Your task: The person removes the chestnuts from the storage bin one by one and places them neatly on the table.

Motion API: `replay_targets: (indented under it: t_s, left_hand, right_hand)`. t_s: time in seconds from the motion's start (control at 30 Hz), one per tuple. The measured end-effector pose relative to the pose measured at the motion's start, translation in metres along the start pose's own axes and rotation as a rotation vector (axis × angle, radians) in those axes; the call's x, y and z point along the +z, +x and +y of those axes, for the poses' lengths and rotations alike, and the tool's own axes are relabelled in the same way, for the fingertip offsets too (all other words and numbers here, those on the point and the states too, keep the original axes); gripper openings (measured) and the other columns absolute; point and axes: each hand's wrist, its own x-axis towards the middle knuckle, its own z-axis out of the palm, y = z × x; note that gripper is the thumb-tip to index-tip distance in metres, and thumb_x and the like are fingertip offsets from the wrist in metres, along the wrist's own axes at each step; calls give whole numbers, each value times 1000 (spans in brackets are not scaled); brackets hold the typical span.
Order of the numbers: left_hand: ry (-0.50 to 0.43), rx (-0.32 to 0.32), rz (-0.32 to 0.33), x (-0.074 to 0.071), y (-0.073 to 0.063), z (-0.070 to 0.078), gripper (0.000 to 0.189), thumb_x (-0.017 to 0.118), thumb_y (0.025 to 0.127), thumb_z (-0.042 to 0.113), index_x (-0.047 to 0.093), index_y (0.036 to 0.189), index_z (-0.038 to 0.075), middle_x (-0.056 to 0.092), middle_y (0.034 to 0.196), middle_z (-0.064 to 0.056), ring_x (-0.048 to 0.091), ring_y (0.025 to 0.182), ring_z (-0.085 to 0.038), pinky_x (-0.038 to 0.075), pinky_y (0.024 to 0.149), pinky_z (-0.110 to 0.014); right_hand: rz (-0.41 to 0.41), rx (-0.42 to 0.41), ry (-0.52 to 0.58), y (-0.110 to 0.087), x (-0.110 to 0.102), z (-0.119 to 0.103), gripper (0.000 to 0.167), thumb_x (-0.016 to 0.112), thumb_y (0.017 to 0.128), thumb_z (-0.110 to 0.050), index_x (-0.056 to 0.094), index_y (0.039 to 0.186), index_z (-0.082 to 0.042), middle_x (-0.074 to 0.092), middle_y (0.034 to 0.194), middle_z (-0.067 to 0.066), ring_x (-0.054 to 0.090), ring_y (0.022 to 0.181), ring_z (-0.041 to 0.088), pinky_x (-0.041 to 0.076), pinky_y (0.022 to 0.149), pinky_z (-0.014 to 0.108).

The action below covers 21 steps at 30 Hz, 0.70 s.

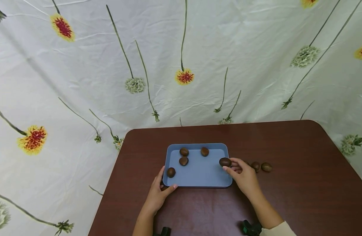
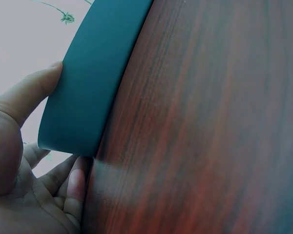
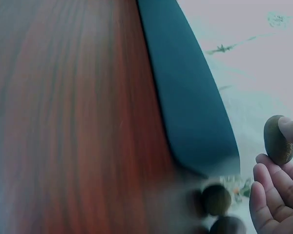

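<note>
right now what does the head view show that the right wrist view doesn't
Only the head view shows the left hand gripping the tray's near left corner and four nuts lying in the tray. Only the right wrist view shows the tray's outer side wall and fingertips close up. Both show the right hand pinching a nut, the tray, the table and loose nuts beside the tray.

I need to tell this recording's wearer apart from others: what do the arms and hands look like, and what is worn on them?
Both hands are bare: no gloves, rings or markings visible. The right hand has a cream-coloured sleeve pushed well up its forearm. The left hand shows a bare forearm with no sleeve in view. Small dark devices sit by each forearm at the picture's lower edge.
</note>
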Motion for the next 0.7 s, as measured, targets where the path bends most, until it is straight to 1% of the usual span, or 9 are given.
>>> replay_targets:
  t_s: [0.17, 0.3, 0.37, 0.53, 0.7]
  left_hand:
    - [1, 0, 1, 0, 0, 0, 99, 79, 86, 48, 18, 163, 36, 34, 158, -11, 41, 138, -34, 38, 107, -52]
    - [7, -1, 6, 0, 1, -1, 99, 79, 86, 49, 18, 163, 36, 34, 158, -12, 42, 138, -35, 39, 107, -53]
    - [10, -2, 8, 0, 1, -1, 99, 79, 86, 48, 18, 162, 36, 35, 158, -12, 42, 138, -35, 39, 107, -53]
    - [8, -3, 9, 0, 1, 0, 99, 79, 85, 48, 19, 162, 36, 37, 156, -11, 43, 136, -33, 38, 107, -50]
    - [10, -3, 9, 0, 1, 0, 99, 79, 86, 47, 19, 163, 35, 38, 155, -11, 43, 136, -32, 38, 107, -49]
  right_hand:
    - [33, 45, -2, -7, -15, 14, 53, 73, 92, -47, 64, 132, -14, 71, 116, 8, 66, 102, 17, 52, 84, 17]
    - [36, 72, -10, -14, -22, 21, 54, 72, 92, -49, 64, 131, -14, 71, 117, 9, 66, 100, 14, 51, 83, 16]
    - [36, 76, -19, -17, -24, 23, 54, 72, 91, -49, 65, 131, -12, 71, 117, 10, 66, 100, 15, 52, 82, 16]
    - [32, 87, -67, -24, -27, 31, 56, 73, 92, -48, 64, 131, -8, 72, 117, 13, 69, 102, 22, 54, 82, 22]
    - [-15, 105, -138, -26, -27, 40, 60, 72, 91, -51, 64, 131, -7, 73, 118, 13, 69, 103, 25, 57, 82, 32]
